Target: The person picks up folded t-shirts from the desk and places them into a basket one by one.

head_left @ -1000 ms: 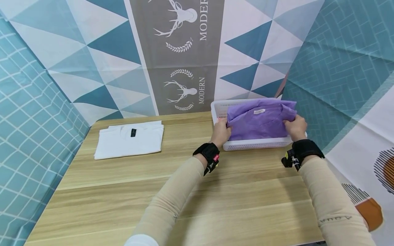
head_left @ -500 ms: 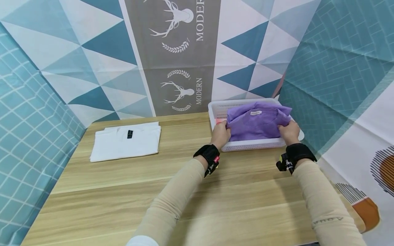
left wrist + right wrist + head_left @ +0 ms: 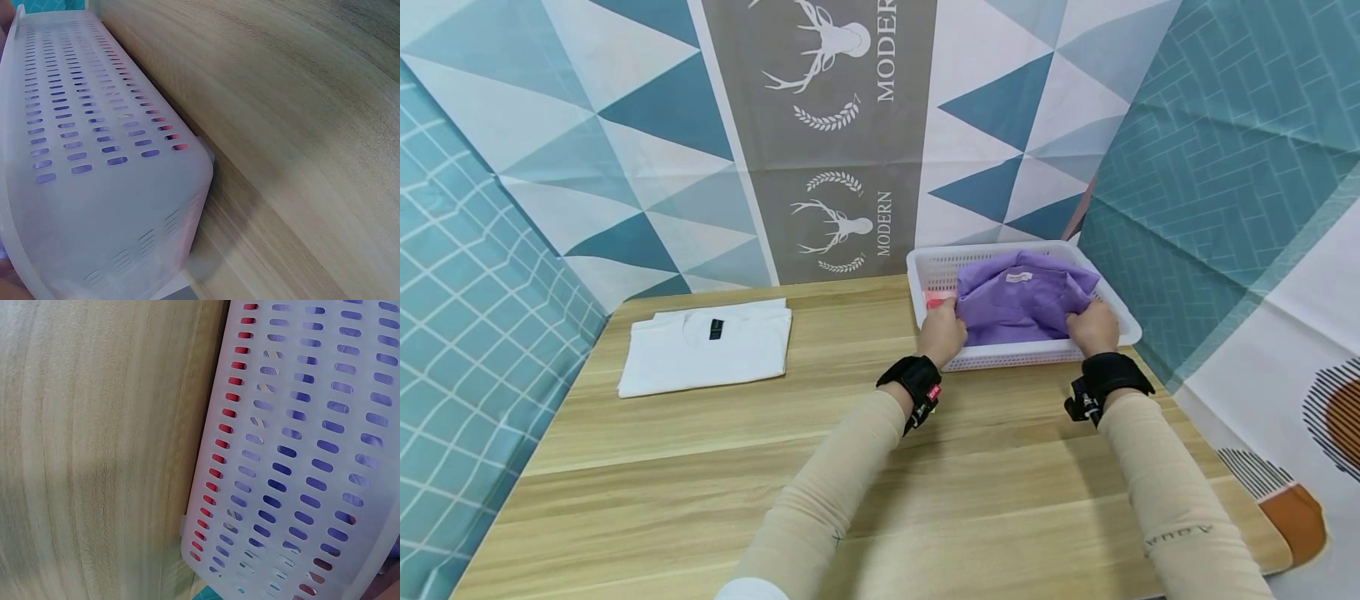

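Note:
A folded purple shirt (image 3: 1018, 308) with a white neck label lies inside a white plastic basket (image 3: 1000, 360), its right side rumpled. At the shirt's left edge my left hand (image 3: 942, 335) grips the cloth, over the basket's front left corner. My right hand (image 3: 1093, 327) holds the shirt's lower right side, above the front rim. Part of a pink-red item (image 3: 932, 297) shows beneath the shirt at the left. Through the slots of the basket wall (image 3: 294, 450) in the right wrist view, purple cloth shows above red. Most fingertips are hidden by the cloth and hands.
A folded white T-shirt (image 3: 707, 350) with a black neck label lies at the left of the wooden table (image 3: 820, 467). Patterned cloth hangings (image 3: 850, 150) stand behind the table and along both sides. The basket sits near the table's back right corner.
The purple shirt has sunk lower into the basket. My right hand has moved left, bringing the shirt's right edge inward and wrinkling it. My left hand has come slightly nearer.

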Demonstrator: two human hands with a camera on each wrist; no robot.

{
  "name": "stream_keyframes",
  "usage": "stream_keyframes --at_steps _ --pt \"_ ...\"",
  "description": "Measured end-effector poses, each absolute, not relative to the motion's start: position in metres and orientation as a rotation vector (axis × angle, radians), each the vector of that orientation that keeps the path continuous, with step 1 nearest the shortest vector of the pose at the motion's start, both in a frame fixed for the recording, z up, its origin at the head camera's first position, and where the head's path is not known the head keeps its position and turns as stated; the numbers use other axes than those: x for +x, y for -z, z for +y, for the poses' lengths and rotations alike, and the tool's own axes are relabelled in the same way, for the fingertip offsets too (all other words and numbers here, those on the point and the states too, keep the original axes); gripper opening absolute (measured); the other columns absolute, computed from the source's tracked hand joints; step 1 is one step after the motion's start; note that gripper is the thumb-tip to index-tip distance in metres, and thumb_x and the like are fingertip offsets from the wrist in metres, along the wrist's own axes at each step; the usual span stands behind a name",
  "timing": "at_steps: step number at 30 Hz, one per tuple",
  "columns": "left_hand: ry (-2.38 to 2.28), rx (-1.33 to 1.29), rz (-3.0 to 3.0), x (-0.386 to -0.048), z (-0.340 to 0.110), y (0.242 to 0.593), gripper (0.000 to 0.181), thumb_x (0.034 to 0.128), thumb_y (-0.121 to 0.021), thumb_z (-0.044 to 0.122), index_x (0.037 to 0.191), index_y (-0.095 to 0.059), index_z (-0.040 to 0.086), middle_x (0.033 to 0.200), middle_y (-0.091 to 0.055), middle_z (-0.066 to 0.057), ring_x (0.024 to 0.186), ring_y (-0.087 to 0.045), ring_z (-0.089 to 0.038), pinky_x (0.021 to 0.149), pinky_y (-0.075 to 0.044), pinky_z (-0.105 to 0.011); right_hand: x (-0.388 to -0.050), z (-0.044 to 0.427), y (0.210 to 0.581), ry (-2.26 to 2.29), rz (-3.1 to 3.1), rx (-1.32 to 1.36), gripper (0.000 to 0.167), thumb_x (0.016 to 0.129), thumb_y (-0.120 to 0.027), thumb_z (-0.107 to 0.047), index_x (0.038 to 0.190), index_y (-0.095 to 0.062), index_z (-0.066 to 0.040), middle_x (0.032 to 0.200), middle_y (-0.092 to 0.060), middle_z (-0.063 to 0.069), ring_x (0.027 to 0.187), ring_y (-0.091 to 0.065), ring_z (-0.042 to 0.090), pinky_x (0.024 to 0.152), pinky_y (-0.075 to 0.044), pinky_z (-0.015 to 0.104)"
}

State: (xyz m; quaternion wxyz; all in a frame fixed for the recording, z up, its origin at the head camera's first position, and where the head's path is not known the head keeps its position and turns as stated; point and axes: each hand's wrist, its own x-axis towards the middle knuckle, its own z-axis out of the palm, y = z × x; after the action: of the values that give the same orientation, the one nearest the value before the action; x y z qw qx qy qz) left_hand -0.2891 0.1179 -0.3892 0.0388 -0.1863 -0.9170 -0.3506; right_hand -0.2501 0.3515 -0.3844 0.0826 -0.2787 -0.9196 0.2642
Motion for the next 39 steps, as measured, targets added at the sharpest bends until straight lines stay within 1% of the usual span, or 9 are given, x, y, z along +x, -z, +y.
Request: stream_keyframes --at_steps 8,14,17,23,27,31,35,39 --pt "1.107 -0.512 -2.858 -0.2885 0.1183 0.3884 0.043 0.0915 -0.055 0.008 0.134 -0.051 0.0 0.12 -0.068 -0.018 0.109 -0.067 -0.029 0.092 -0.054 -0.037 -0.2528 0.3525 0.3855 -0.775 -2.787 -0.832 0.046 0.094 -0.043 -0.019 0.123 -0.052 0.015 0.123 -0.055 0.037 0.113 -0.055 0.05 0.089 -0.047 0.055" --pt "1.141 -0.492 -2.86 -0.287 0.1184 0.3868 0.046 0.0916 -0.055 0.008 0.136 -0.047 0.0 0.122 -0.066 -0.018 0.111 -0.066 -0.029 0.094 -0.053 -0.037 -0.2535 0.3533 0.3845 -0.765 -2.808 -0.806 0.046 0.096 -0.043 -0.018 0.133 -0.047 0.009 0.131 -0.051 0.036 0.12 -0.05 0.051 0.096 -0.045 0.057" --pt "1.165 -0.486 -2.867 -0.287 0.1181 0.3864 0.048 0.0922 -0.054 0.008 0.139 -0.045 0.0 0.125 -0.065 -0.018 0.114 -0.065 -0.03 0.096 -0.052 -0.037 -0.2539 0.354 0.3847 -0.759 -2.814 -0.805 0.048 0.096 -0.042 -0.018 0.136 -0.044 0.008 0.134 -0.05 0.035 0.121 -0.049 0.051 0.098 -0.043 0.057" --pt "1.191 -0.495 -2.859 -0.2877 0.1181 0.387 0.05 0.0922 -0.054 0.007 0.14 -0.043 0.0 0.13 -0.062 -0.018 0.117 -0.063 -0.03 0.099 -0.051 -0.038 -0.2548 0.3535 0.3856 -0.758 -2.801 -0.825 0.047 0.096 -0.041 -0.018 0.137 -0.045 0.005 0.133 -0.052 0.033 0.121 -0.05 0.049 0.097 -0.043 0.056" --pt "1.172 -0.513 -2.848 -0.2876 0.1184 0.3881 0.05 0.0918 -0.053 0.006 0.14 -0.043 -0.002 0.132 -0.061 -0.017 0.118 -0.062 -0.03 0.1 -0.05 -0.037 -0.2546 0.3547 0.3865 -0.764 -2.81 -0.839 0.048 0.097 -0.041 -0.019 0.14 -0.043 0.003 0.134 -0.052 0.031 0.121 -0.05 0.048 0.098 -0.044 0.055" --pt "1.147 -0.536 -2.845 -0.2876 0.1184 0.3888 0.051 0.0922 -0.053 0.006 0.141 -0.042 -0.003 0.133 -0.06 -0.017 0.119 -0.061 -0.029 0.101 -0.05 -0.036 -0.2535 0.3543 0.3879 -0.784 -2.789 -0.826 0.045 0.097 -0.041 -0.019 0.137 -0.048 0.002 0.133 -0.054 0.029 0.119 -0.052 0.046 0.097 -0.044 0.053" --pt "1.115 -0.573 -2.86 -0.2868 0.1168 0.3884 0.052 0.0938 -0.055 0.008 0.142 -0.04 -0.003 0.137 -0.057 -0.018 0.122 -0.06 -0.028 0.103 -0.049 -0.034 -0.2523 0.3523 0.3893 -0.768 -2.771 -0.795 0.04 0.097 -0.044 -0.018 0.129 -0.053 0.004 0.13 -0.056 0.03 0.115 -0.054 0.046 0.095 -0.044 0.053" --pt "1.122 -0.587 -2.877 -0.2861 0.115 0.3882 0.053 0.0945 -0.055 0.009 0.144 -0.039 -0.002 0.142 -0.053 -0.017 0.126 -0.057 -0.027 0.105 -0.047 -0.033 -0.2522 0.3507 0.3901 -0.741 -2.777 -0.778 0.038 0.097 -0.045 -0.016 0.126 -0.054 0.006 0.126 -0.057 0.032 0.113 -0.055 0.047 0.093 -0.044 0.054"
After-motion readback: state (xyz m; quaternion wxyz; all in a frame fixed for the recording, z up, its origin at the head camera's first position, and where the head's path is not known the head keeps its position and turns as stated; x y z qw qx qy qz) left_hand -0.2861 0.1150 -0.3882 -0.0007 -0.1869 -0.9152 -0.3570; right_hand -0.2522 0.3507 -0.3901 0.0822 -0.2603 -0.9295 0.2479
